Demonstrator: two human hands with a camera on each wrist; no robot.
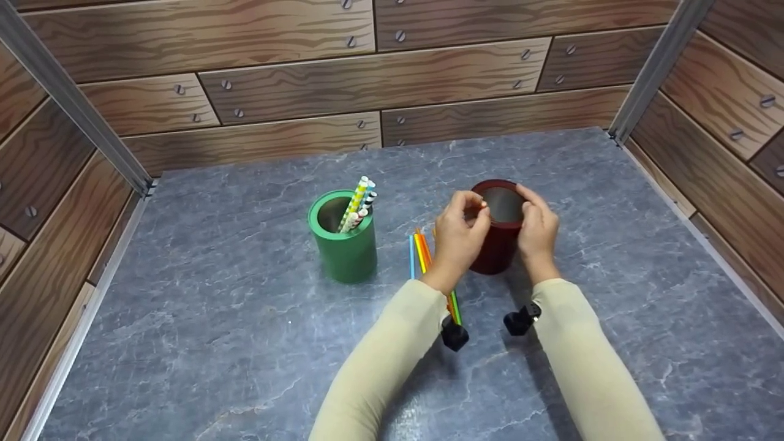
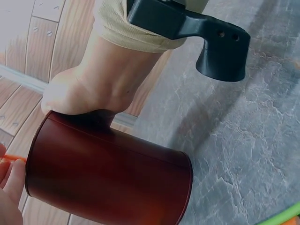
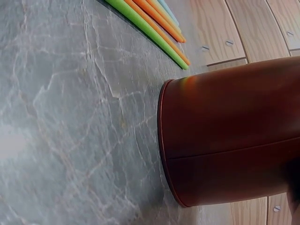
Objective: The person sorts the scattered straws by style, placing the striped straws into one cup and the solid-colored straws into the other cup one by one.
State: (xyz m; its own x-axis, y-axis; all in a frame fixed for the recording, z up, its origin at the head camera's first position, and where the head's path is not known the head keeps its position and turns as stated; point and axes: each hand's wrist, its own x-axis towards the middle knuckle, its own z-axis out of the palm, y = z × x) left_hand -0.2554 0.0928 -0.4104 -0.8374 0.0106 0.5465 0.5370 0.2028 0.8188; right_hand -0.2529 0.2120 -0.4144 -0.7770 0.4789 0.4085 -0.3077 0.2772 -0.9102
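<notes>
A dark red cylindrical holder stands upright on the table in the head view. At its left rim my left hand pinches a small orange stick, possibly a straw, between thumb and fingers; most of it is hidden. My right hand grips the holder's right side, its fingers by the rim. Several coloured straws in blue, yellow, orange and green lie on the table, partly under my left forearm. The right wrist view shows green and orange straws beside the holder's base.
Left of the loose straws stands a green holder with several patterned paper straws leaning in it. Black camera mounts hang at both wrists. Wood-patterned walls border the grey marbled table.
</notes>
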